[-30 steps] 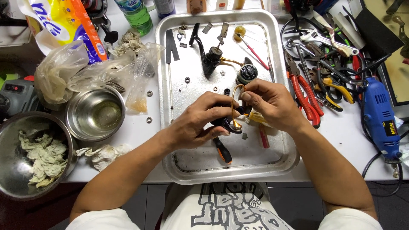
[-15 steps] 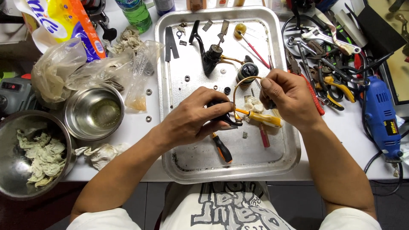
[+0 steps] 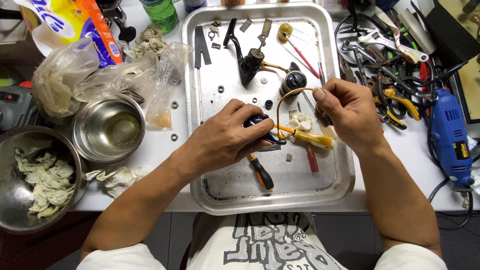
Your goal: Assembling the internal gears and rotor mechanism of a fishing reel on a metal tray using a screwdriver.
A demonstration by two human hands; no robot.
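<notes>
left hand (image 3: 227, 137): fingers curled together around a small dark purple reel part (image 3: 259, 121), gripping it over the middle of the metal tray (image 3: 345, 170); the part shows only between the fingers.
right hand (image 3: 350, 112): thumb and fingers pinched together on the upper end of a thin gold wire bail (image 3: 285, 100); the hand hovers over the right half of the tray.
gold wire bail: curves in an arc from the right hand's fingertips down to the dark part in the left hand, so it spans the gap between both hands.
yellow-handled screwdriver (image 3: 312, 139): lies on the tray just beside the left hand's fingertips, under the right hand, its tip pointing toward the dark part.
orange-and-black screwdriver (image 3: 261, 172): lies on the tray below the left hand, partly covered by it.
red tool (image 3: 312, 161): small, lies on the tray near the yellow handle.
black reel body (image 3: 247, 62): rests at the top of the tray, well apart from the hands, with a round spool (image 3: 293, 81) just beside it.
small washers (image 3: 220, 89): scattered on the tray's bare metal and on the white table.
steel bowl (image 3: 107, 130): left of the tray, holds a little liquid.
larger bowl (image 3: 35, 175): far left, holds crumpled rags.
blue rotary tool (image 3: 450, 140): right of the tray, next to a heap of pliers and wrenches (image 3: 390, 55).
</notes>
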